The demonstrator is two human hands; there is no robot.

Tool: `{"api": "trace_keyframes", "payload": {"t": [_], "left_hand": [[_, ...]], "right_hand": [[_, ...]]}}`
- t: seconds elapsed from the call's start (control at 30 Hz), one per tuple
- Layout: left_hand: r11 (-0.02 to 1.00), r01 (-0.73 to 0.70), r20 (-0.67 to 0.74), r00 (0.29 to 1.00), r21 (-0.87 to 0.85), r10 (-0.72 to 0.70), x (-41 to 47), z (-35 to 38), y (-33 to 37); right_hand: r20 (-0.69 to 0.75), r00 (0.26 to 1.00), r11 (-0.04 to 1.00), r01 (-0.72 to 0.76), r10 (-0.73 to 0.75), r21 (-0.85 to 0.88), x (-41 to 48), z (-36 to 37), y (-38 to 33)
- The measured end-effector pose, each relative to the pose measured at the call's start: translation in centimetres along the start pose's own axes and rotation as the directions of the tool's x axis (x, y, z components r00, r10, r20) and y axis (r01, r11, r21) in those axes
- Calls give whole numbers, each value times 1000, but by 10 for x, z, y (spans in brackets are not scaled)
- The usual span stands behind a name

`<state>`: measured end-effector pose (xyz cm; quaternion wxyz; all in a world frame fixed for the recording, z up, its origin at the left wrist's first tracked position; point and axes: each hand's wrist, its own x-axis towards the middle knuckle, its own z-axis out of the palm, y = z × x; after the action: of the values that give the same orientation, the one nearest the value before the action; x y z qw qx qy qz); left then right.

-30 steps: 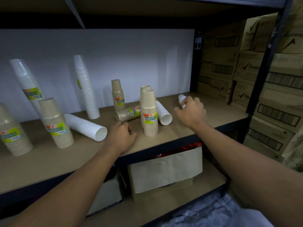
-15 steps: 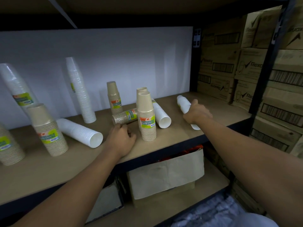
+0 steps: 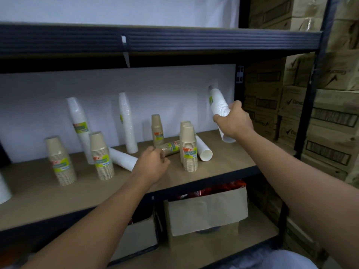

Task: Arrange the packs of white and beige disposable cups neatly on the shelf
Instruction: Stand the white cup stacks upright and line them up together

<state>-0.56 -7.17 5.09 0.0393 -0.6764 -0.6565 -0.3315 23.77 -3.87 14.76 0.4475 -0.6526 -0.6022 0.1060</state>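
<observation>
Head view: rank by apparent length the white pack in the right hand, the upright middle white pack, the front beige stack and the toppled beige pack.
1. Upright middle white pack and held white pack: alike; the right hand covers part, so tied.
2. Front beige stack.
3. Toppled beige pack, smallest.

Your right hand (image 3: 233, 121) grips a tilted white cup pack (image 3: 218, 103) above the shelf (image 3: 223, 158); your left hand (image 3: 153, 164) curls near a lying beige pack (image 3: 171, 147).

The right hand (image 3: 233, 121) covers the held white pack (image 3: 218, 103) at its middle; far left of it, the edge cuts a second white pack (image 3: 3, 191).
</observation>
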Motion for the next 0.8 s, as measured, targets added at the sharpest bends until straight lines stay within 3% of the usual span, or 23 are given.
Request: {"api": "trace_keyframes", "payload": {"t": [0.23, 0.47, 0.8], "left_hand": [[1000, -4, -111, 994, 22, 6, -43, -57, -14], [987, 127, -199, 974, 102, -105, -79, -100, -56], [934, 313, -231, 935, 173, -271, -133, -145, -151]], "right_hand": [[119, 992, 961, 8, -43, 278, -59, -16, -57], [251, 959, 853, -16, -135, 521, -120, 30, -102], [516, 787, 737, -120, -338, 665, -185, 134, -166]]}}
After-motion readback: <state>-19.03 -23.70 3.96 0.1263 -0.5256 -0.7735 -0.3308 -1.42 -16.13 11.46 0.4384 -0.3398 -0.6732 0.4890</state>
